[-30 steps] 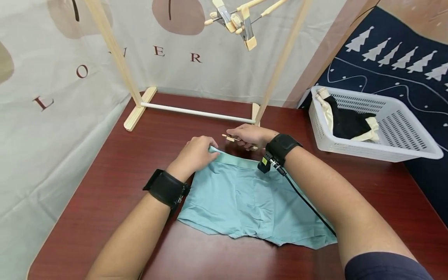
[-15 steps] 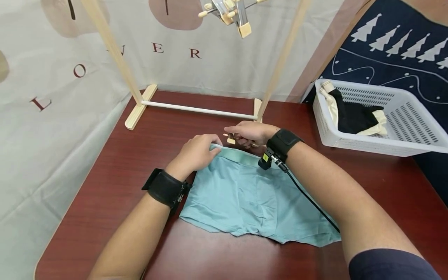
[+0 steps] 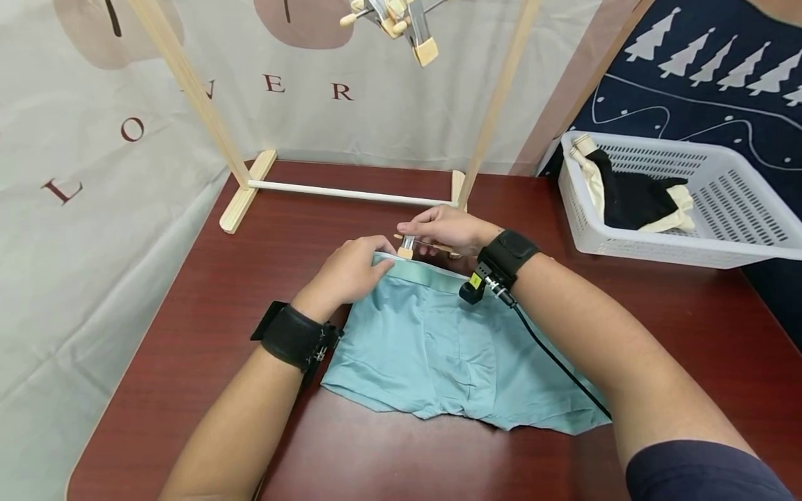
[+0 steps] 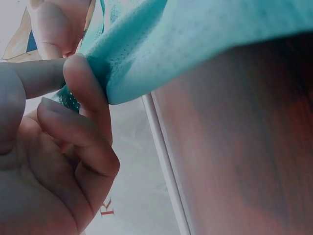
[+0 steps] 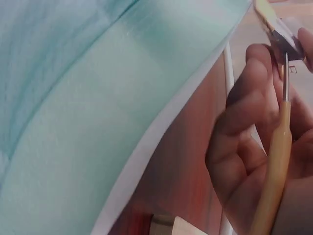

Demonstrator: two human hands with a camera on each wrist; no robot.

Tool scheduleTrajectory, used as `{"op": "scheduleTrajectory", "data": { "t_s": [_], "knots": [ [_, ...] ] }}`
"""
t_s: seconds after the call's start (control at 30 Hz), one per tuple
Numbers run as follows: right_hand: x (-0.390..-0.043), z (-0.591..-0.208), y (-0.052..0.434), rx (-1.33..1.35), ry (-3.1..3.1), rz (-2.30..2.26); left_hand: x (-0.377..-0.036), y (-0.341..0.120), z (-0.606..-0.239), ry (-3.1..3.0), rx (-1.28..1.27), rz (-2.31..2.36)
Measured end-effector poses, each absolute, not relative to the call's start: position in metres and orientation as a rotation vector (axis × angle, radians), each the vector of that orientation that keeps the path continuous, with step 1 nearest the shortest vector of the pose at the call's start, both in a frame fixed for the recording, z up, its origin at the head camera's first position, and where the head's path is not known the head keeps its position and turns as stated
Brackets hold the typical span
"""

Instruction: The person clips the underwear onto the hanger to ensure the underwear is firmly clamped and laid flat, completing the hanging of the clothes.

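Teal boxer briefs lie spread with the waistband away from me, its far edge lifted off the table. My left hand pinches the waistband's left corner between thumb and fingers; the left wrist view shows the teal cloth gathered at the fingertips. Just right of it, my right hand grips a clip hanger, with a metal clip at the waistband's edge. In the right wrist view the hanger's wooden bar runs along the palm. Whether the clip's jaws bite the cloth cannot be told.
A wooden rack with a white crossbar stands at the back. More clip hangers hang above, partly cut off. At the right is a white basket holding black and cream cloth.
My right hand has brought the clip left and down onto the waistband's edge beside my left hand. The left hand keeps its pinch. The head view has shifted slightly.
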State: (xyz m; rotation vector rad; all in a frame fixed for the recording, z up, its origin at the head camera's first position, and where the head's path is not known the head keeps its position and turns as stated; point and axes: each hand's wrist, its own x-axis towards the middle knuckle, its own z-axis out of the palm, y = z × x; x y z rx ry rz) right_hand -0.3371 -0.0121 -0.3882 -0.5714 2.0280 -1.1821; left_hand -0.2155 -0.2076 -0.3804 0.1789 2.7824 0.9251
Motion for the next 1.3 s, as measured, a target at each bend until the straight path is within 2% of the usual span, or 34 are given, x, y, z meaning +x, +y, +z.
{"op": "scheduleTrajectory", "data": {
  "t_s": [0.73, 1.3],
  "knots": [
    [-0.33, -0.383, -0.015, -0.668, 2.078, -1.239, -0.217, -0.213, -0.382, 2.711, 0.243, 1.104],
    [-0.325, -0.386, -0.017, -0.657, 2.063, -1.25, -0.22, -0.214, -0.382, 2.692, 0.149, 1.147]
  ]
}}
